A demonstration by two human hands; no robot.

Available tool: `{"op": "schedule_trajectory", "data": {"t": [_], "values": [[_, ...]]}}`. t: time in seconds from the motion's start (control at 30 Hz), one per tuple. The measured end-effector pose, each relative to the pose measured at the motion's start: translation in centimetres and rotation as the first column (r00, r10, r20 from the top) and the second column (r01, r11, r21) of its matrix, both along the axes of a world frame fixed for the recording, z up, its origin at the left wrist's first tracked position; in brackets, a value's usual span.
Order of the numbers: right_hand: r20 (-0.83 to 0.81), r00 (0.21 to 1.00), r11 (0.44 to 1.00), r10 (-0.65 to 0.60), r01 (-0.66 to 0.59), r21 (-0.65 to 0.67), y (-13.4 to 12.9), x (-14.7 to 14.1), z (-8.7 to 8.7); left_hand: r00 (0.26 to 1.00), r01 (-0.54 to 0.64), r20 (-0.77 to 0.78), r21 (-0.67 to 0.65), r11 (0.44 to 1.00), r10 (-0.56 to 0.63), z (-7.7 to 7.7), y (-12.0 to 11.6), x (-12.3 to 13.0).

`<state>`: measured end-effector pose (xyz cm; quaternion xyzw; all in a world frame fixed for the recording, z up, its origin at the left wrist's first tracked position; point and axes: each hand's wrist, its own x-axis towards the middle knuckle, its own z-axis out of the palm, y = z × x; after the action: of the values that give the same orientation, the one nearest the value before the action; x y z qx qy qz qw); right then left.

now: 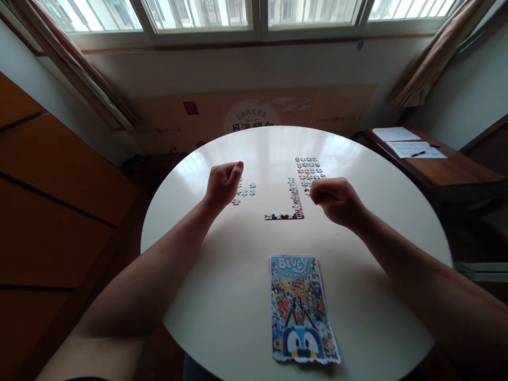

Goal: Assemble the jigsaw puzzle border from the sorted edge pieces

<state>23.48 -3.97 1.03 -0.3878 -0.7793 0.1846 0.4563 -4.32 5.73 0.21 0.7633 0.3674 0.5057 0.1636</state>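
My left hand (222, 182) is closed in a fist, its thumb folded on top, over the left half of the round white table (222, 323). Just right of it lie several loose jigsaw pieces (253, 189), partly hidden by the hand. My right hand (335, 201) is also a fist, beside a block of loose jigsaw pieces (307, 168) laid out in rows. No object shows in either fist. Between the hands, joined jigsaw pieces (298, 209) form an L-shaped corner of border. Nearer to me lies a Bluey picture sheet (301, 312) with a torn lower edge.
A brown wooden desk (456, 169) with papers (413, 148) and a pen (418, 154) stands at the right. Orange-brown cabinet doors (51, 222) are on the left. Behind the table are a printed cardboard panel (159, 114) and windows (198, 16) with curtains.
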Motion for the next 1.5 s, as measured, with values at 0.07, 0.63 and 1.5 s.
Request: {"op": "schedule_trajectory", "data": {"t": [0.07,0.63,1.5], "values": [[-0.003,1.000,1.000,-0.003,0.003,0.004,0.06,-0.04,0.02,1.000,-0.002,0.017,-0.014,1.000,0.002,0.04,-0.07,0.02],[0.033,0.998,0.997,0.046,-0.043,-0.062,0.17,0.08,-0.42,0.995,0.089,0.047,-0.001,0.996,-0.089,0.41,-0.05,-0.35],[0.059,0.997,0.998,0.046,-0.044,-0.048,0.05,-0.32,-0.58,0.985,0.097,-0.158,0.146,0.985,-0.074,0.97,-0.54,0.10]]}}
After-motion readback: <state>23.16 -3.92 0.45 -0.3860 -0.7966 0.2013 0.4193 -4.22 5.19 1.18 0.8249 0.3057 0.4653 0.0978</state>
